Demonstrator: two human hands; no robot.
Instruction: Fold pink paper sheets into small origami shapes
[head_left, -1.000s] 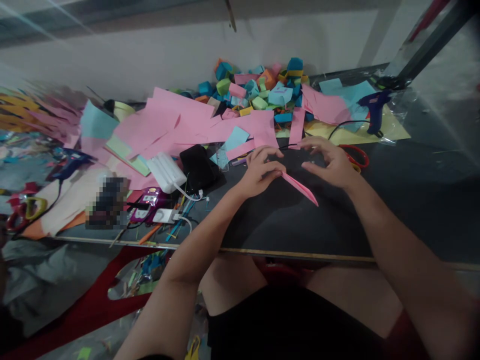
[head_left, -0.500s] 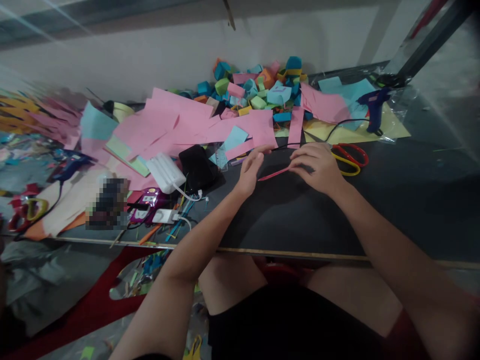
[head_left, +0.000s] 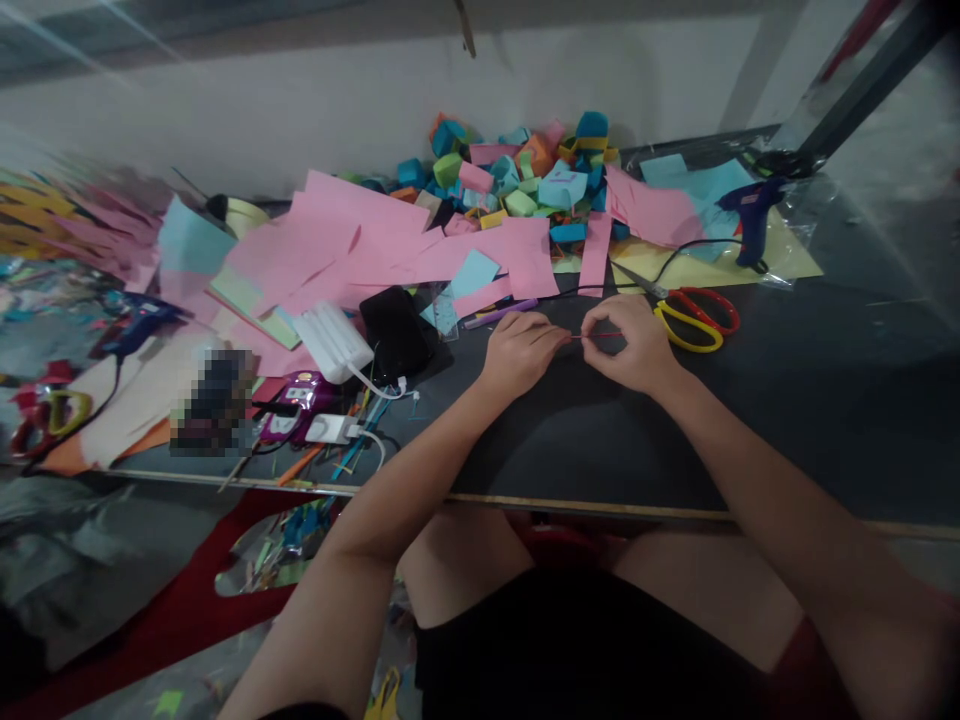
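My left hand [head_left: 521, 350] and my right hand [head_left: 628, 343] meet over the dark tabletop [head_left: 637, 440], both with fingers curled. Between their fingertips they pinch a thin pink paper strip [head_left: 589, 335], seen edge-on as a short reddish line. Most of the strip is hidden inside the two hands. A purple pen [head_left: 499, 315] lies just beyond my left hand. Red and yellow scissors [head_left: 694, 315] lie just to the right of my right hand.
Pink and blue paper sheets [head_left: 352, 245] cover the back left. A heap of coloured paper boxes [head_left: 525, 170] sits by the wall. A blue glue gun [head_left: 750, 215] rests back right. A white power bank [head_left: 331, 343], a black phone [head_left: 395, 332] and cables lie to the left.
The pink strip was held slanting by my left hand, then both hands closed on it. It now lies level between the pinching fingers, and the hands have drawn closer together.
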